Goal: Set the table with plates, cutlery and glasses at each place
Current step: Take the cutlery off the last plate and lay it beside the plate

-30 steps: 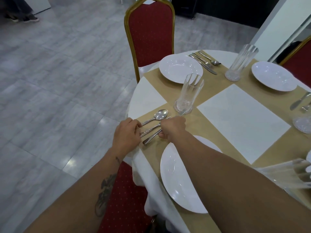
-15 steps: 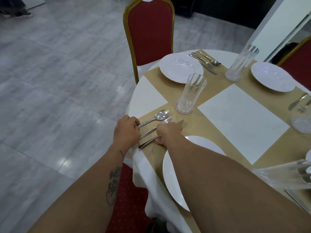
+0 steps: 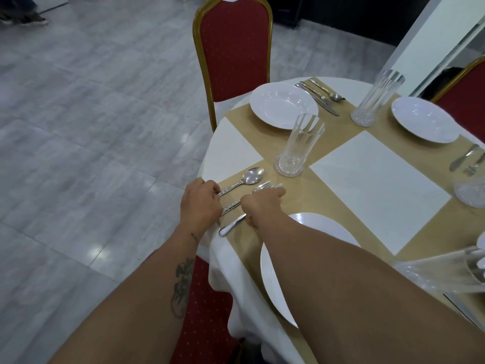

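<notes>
table (image 3: 231,151): round, white cloth draped at the edge, tan runners crossing it.
chairs: three in view, red dotted upholstery, gilt frames.
plates: three whole, white, glossy, round; nearest (image 3: 275,285) lies under the right forearm.
glasses: two upright, clear, ribbed; nearest (image 3: 299,145) beside the spoon.
cutlery: spoon (image 3: 246,178), fork (image 3: 258,187), knife (image 3: 232,225), steel, side by side left of the nearest plate.
left hand (image 3: 200,203): curled onto the spoon and fork handles.
right hand (image 3: 259,204): pinching the knife.
</notes>
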`<state>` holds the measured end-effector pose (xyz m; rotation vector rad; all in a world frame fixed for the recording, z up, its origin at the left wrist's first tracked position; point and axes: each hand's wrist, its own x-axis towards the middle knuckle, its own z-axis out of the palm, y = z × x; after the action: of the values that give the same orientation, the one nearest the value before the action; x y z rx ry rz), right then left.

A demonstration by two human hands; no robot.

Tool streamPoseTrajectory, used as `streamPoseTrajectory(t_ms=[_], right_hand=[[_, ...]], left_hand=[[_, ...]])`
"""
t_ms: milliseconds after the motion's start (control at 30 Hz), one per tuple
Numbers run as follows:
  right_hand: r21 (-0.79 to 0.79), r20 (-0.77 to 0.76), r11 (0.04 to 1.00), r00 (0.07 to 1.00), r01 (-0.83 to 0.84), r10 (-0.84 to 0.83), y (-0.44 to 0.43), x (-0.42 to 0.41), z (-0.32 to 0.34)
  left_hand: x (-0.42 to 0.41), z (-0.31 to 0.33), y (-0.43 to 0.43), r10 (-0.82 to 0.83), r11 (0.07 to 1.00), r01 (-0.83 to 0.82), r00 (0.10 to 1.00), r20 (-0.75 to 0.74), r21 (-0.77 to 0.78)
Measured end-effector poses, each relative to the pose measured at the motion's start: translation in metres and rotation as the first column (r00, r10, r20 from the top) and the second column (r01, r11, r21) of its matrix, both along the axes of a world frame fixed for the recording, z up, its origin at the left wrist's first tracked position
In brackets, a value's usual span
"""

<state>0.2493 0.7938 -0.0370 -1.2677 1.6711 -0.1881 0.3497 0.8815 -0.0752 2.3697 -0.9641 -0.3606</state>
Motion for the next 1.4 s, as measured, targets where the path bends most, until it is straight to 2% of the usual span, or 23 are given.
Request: streamPoseTrajectory(t_ms=[33,67,100,167,233,300,400,667,1100,1400], right_hand=[[-0.070,-0.072,0.987,0.988,-0.142,0.137,0.004,-0.004,0.006],[-0.138,-0.182,0.937,0.938,-0.322,0.295,0.008,-0.008,0.011],[-0.191,-0.299,0.847,0.851,-0.497,0.432,0.012,-0.012,0.015],[-0.233,-0.480,0.624,0.647,-0.746,0.593,0.021,-0.018,0.020],[-0.228,-0.555,0.475,0.515,-0.850,0.654,0.026,-0.022,0.015],[-0.230,-0.574,0.413,0.466,-0.881,0.674,0.028,-0.027,0.011],[-0.266,-0.587,0.398,0.475,-0.878,0.656,0.026,-0.031,0.012],[-0.320,-0.562,0.418,0.525,-0.850,0.639,0.023,-0.037,0.009],[-0.319,-0.584,0.376,0.493,-0.870,0.645,0.022,-0.039,0.006],[-0.362,-0.496,0.430,0.561,-0.827,0.663,0.018,-0.051,0.024]], left_hand=[[0.000,0.001,0.001,-0.006,1.000,0.006,1.000,0.012,0.001],[0.001,0.002,0.002,-0.016,1.000,0.016,0.999,0.028,-0.005],[0.001,0.002,0.003,-0.030,0.999,0.031,0.999,0.040,-0.016],[0.000,0.004,0.005,-0.083,0.995,0.085,0.996,0.044,-0.042],[-0.003,0.005,0.008,-0.158,0.986,0.160,0.987,0.034,-0.048],[-0.007,0.004,0.013,-0.224,0.974,0.226,0.974,0.042,-0.034],[-0.011,0.002,0.018,-0.262,0.965,0.263,0.963,0.056,-0.001],[-0.017,0.002,0.017,-0.223,0.975,0.223,0.974,0.046,-0.002],[-0.024,0.006,0.019,-0.188,0.982,0.188,0.982,0.030,0.009],[-0.033,0.020,0.026,-0.171,0.985,0.170,0.985,0.026,0.023]])
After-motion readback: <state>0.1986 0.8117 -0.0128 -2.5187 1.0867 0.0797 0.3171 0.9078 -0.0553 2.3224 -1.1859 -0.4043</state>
